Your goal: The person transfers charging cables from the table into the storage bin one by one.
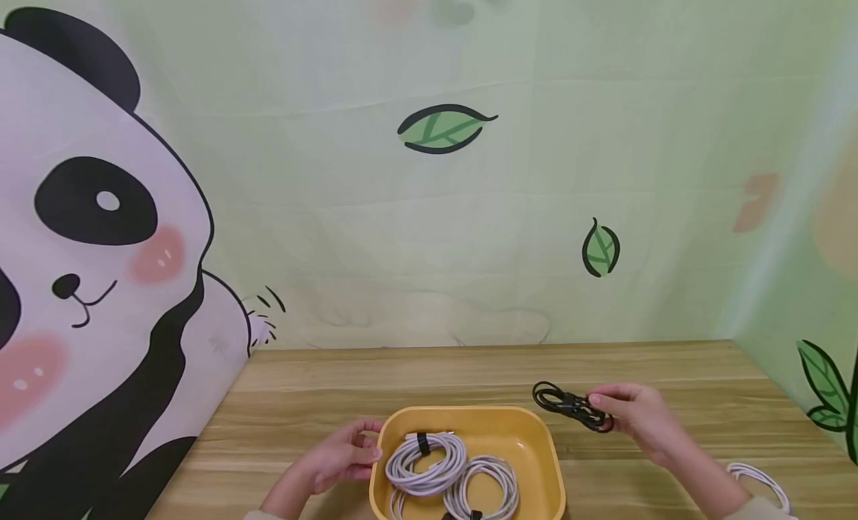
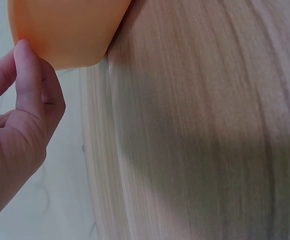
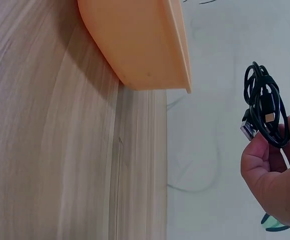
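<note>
A yellow plastic bin stands at the front middle of the table. Two coiled white cables lie inside it: one white cable at the left with a black strap, another white cable lower and to the right. My left hand pinches the bin's left rim between thumb and fingers; in the left wrist view the fingers meet the orange-looking wall. Beyond the bin's right back corner, my right hand pinches a bundled black USB cable, held up over the table. Its metal plugs show in the right wrist view.
Another white cable lies on the wooden table at the right, partly behind the right forearm. A pale green backdrop with a panda and leaves rises behind the table's back edge and along both sides.
</note>
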A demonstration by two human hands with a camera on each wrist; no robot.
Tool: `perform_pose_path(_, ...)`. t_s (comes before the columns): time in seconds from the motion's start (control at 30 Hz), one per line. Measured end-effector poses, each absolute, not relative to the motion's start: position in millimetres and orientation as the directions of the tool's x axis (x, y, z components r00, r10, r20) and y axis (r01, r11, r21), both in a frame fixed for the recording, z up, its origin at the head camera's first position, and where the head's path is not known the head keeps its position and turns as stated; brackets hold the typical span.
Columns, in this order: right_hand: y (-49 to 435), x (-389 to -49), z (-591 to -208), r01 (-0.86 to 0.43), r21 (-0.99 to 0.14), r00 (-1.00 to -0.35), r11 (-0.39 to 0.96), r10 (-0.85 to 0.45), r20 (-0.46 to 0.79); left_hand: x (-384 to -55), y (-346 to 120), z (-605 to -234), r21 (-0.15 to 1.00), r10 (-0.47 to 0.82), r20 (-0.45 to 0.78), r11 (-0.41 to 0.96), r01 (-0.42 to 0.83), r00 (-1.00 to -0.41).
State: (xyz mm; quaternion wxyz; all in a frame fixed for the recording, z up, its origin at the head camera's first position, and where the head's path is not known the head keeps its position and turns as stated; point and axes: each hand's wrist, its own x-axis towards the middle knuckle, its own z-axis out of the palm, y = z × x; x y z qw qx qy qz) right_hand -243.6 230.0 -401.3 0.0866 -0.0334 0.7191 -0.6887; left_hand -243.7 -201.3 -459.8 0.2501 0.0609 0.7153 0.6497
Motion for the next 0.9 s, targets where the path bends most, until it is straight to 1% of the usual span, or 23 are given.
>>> perform_pose_path(0.9,196,-244,-409,0.033,-0.994,-0.972,0.100,-0.229,-0.055,-244,-201,-459,0.957,0.412,-0.288,0.153,-0.246,-0.865)
